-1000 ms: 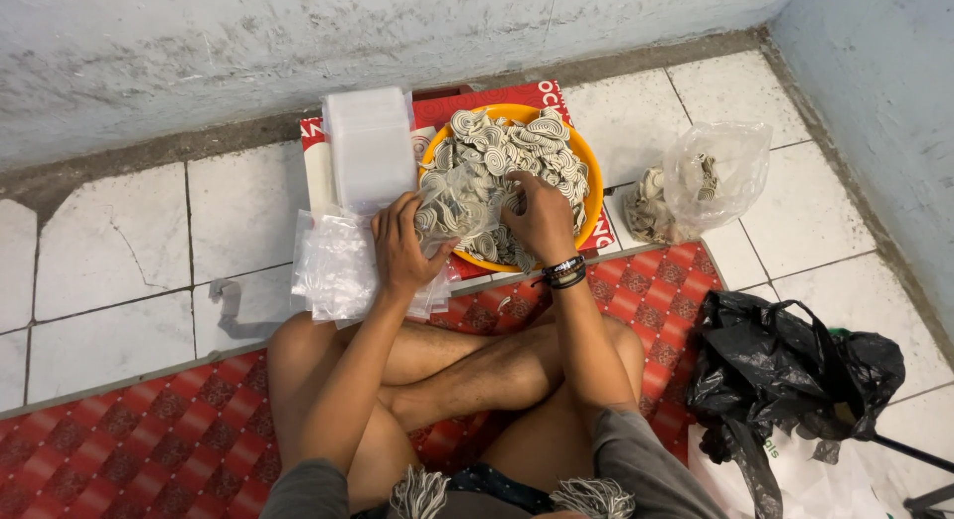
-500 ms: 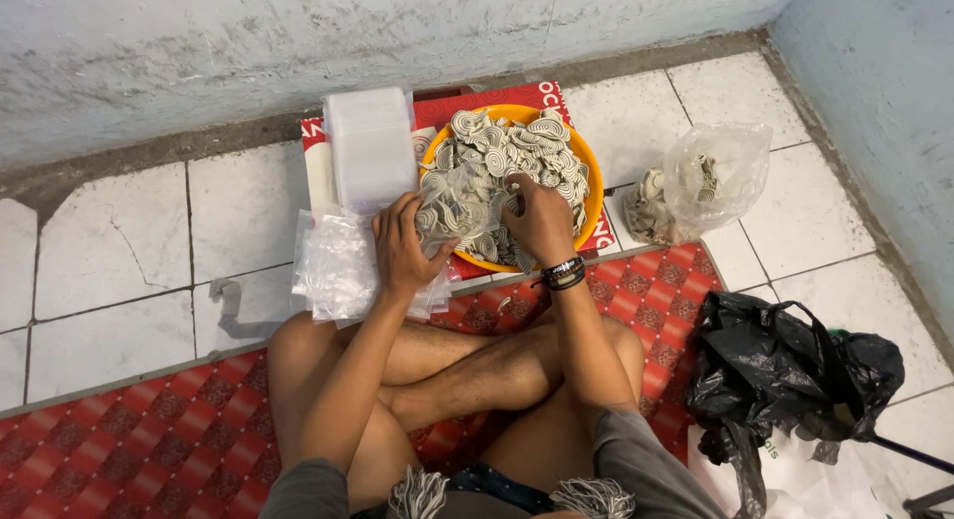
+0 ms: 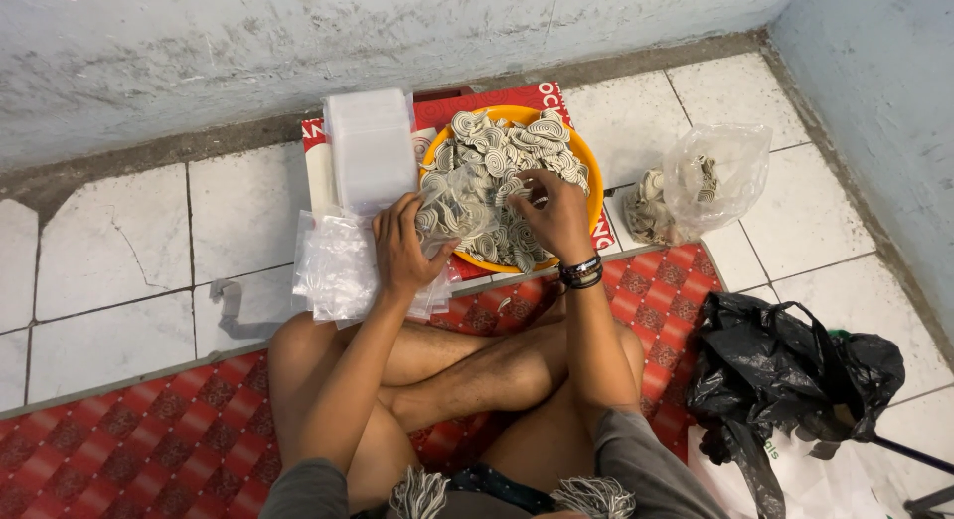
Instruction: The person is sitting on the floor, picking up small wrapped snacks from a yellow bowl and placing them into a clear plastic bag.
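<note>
I sit cross-legged on a red patterned mat. An orange bowl [image 3: 588,171] in front of me is heaped with pale, ridged spiral pieces [image 3: 507,151]. My left hand [image 3: 402,249] holds a small clear plastic bag [image 3: 455,209] partly filled with those pieces, at the bowl's left rim. My right hand [image 3: 555,216], with dark bands at the wrist, rests on the heap, its fingers closed on pieces near the bag's mouth.
A stack of clear containers [image 3: 370,146] stands left of the bowl on a red cardboard sheet [image 3: 517,99]. Loose clear bags [image 3: 333,265] lie by my left hand. A filled clear bag [image 3: 711,176] sits to the right; a black plastic bag [image 3: 785,370] lies at lower right.
My right hand has shifted slightly over the heap toward the bag. My left hand keeps the bag at the same spot.
</note>
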